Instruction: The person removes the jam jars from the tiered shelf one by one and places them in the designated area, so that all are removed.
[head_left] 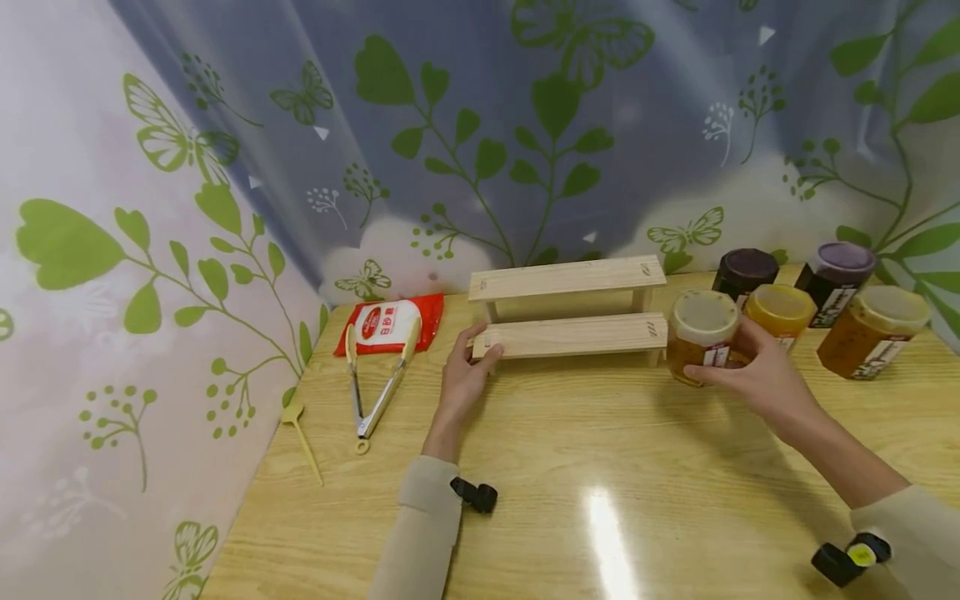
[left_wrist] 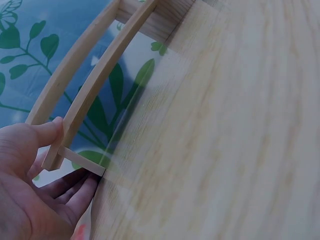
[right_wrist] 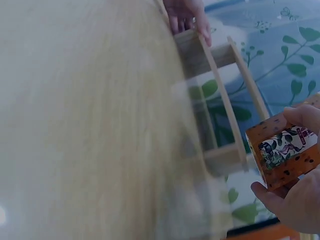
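A two-tier wooden rack [head_left: 577, 336] stands at the back of the table in the head view. My left hand [head_left: 463, 385] grips the left end of its lower board, thumb on the board's edge and the other fingers by the end support [left_wrist: 82, 161], as the left wrist view shows. Beside the rack's right end, my right hand [head_left: 772, 385] holds a jar [head_left: 686, 346] with a pale lid and amber contents. Dark specks and a printed label show on this jar [right_wrist: 267, 172] in the right wrist view. It appears lifted off the table. Both rack boards carry nothing.
Behind my right hand stand a yellow-lidded jar [head_left: 780, 307], two dark jars [head_left: 746, 268] [head_left: 836, 275] and another amber jar [head_left: 870, 337]. Leftward lie a red-and-white packet [head_left: 386, 325], tongs [head_left: 382, 400] and a small yellow spoon [head_left: 303, 437]. A patterned curtain [head_left: 480, 125] hangs behind.
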